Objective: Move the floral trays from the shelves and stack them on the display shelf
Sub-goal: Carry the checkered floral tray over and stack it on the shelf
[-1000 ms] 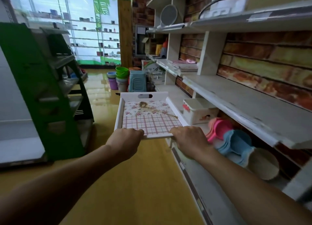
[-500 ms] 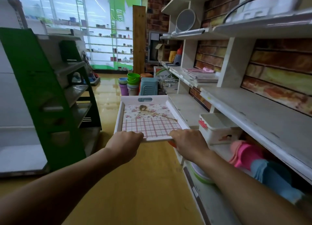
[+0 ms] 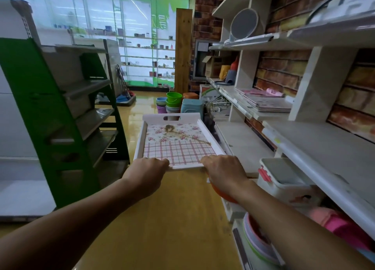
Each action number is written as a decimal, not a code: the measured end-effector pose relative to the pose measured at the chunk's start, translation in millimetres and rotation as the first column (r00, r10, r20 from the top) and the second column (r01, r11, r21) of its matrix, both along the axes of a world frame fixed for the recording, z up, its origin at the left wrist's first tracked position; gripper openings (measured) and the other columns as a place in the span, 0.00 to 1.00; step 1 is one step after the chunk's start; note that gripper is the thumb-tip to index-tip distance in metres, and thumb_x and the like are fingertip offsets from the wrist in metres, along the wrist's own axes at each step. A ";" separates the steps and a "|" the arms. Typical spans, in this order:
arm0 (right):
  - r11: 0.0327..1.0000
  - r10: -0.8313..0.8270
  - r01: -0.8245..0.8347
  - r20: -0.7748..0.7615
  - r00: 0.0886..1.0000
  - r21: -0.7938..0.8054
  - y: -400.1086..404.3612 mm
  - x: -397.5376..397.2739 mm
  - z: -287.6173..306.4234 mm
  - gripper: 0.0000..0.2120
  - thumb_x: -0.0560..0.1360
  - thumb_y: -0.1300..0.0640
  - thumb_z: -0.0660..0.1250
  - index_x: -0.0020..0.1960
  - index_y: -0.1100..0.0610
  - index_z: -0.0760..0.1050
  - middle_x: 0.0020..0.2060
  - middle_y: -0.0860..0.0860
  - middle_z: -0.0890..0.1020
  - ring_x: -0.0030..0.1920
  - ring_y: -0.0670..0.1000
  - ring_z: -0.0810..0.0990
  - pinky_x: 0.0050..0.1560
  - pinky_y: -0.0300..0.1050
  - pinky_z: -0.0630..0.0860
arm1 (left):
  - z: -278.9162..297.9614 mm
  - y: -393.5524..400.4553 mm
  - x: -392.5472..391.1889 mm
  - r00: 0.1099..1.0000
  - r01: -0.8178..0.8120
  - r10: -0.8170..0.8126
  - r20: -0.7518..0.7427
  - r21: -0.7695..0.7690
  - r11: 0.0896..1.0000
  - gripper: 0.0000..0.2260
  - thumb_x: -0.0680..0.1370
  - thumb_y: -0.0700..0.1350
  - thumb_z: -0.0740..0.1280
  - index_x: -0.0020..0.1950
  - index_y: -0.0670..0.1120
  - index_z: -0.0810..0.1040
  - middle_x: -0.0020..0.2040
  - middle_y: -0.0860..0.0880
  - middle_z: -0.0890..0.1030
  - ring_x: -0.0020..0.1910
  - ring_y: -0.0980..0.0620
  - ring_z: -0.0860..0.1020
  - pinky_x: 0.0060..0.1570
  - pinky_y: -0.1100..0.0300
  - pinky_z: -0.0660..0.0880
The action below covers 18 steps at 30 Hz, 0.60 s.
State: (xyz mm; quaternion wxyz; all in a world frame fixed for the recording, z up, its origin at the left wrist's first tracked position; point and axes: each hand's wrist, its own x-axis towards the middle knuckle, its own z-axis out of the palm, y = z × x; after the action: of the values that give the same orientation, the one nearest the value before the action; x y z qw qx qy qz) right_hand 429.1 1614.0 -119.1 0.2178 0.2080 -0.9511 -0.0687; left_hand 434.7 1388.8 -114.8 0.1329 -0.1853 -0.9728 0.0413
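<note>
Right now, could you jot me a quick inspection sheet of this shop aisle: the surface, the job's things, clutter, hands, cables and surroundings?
Surface: glossy yellow floor; white wall shelves on the right.
Job's things: floral tray held level over the aisle; stack of flat trays on a shelf ahead.
Clutter: white storage box, coloured buckets, blue stool.
Hands: left hand and right hand grip the tray's near edge.
Cables: nothing seen.
Surroundings: green rack on the left, brick-pattern wall, glass storefront.

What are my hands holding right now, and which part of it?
Both hands hold the floral tray by its near short edge: left hand at the left corner, right hand at the right corner.
</note>
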 end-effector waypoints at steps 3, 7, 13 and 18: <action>1.000 0.020 -0.020 0.024 1.000 -0.012 -6.1 -37.6 -2.0 0.08 0.77 0.60 0.59 0.53 0.53 0.74 0.48 0.51 0.82 0.47 0.54 0.81 0.42 0.47 0.76 | -2.1 -6.4 -37.9 1.000 -0.012 0.012 0.005 -0.002 1.000 0.08 0.82 0.47 0.58 0.60 0.52 0.71 0.51 0.50 0.80 0.45 0.51 0.81 0.38 0.60 0.78; 1.000 0.018 -0.018 0.040 0.999 -0.011 -21.3 -97.2 -4.9 0.04 0.75 0.59 0.63 0.48 0.52 0.76 0.43 0.51 0.83 0.42 0.55 0.82 0.36 0.44 0.71 | -4.5 -21.3 -96.7 1.000 -0.018 0.018 0.011 -0.007 1.000 0.09 0.82 0.47 0.58 0.61 0.51 0.71 0.52 0.49 0.81 0.47 0.49 0.82 0.42 0.56 0.81; 0.998 -0.057 0.057 0.010 0.998 0.007 -51.2 -186.8 1.6 0.06 0.73 0.61 0.64 0.48 0.53 0.75 0.42 0.51 0.82 0.42 0.55 0.81 0.34 0.44 0.65 | 1.3 -48.3 -195.2 1.000 0.008 -0.009 -0.009 -0.033 0.999 0.08 0.82 0.47 0.57 0.61 0.51 0.70 0.53 0.49 0.81 0.48 0.50 0.81 0.41 0.58 0.79; 0.995 -0.098 0.098 -0.003 0.995 0.006 -71.5 -245.3 6.1 0.07 0.74 0.62 0.62 0.49 0.54 0.74 0.43 0.51 0.82 0.41 0.55 0.80 0.35 0.44 0.65 | 8.6 -66.7 -266.0 0.999 0.048 -0.050 -0.021 -0.076 0.996 0.08 0.82 0.44 0.56 0.60 0.50 0.71 0.49 0.49 0.81 0.43 0.49 0.81 0.33 0.59 0.71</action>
State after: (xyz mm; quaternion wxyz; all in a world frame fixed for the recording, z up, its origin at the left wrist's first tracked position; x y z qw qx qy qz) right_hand 183.9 1542.5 -113.0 0.2145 0.1617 -0.9597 -0.0826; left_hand 168.8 1322.1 -106.1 0.1379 -0.2136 -0.9641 0.0770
